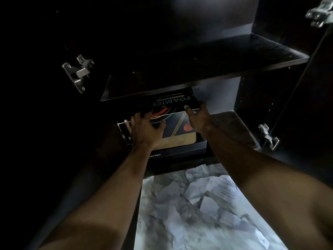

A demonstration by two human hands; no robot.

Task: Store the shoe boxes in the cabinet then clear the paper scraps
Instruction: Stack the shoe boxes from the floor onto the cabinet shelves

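Below the dark cabinet [198, 69], marbled floor [162, 222] under paper scraps [207, 192].

The scene is dim. A pale, marbled floor [162, 222] fills the lower centre of the frame, catching the light. Metal hinges gleam at the left [78, 73], upper right [319, 13] and lower right [269, 137].

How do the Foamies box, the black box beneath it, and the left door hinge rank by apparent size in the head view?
1. Foamies box, largest.
2. Black box beneath it; only its front edge shows, so its true size is unsure.
3. Left door hinge, smallest.
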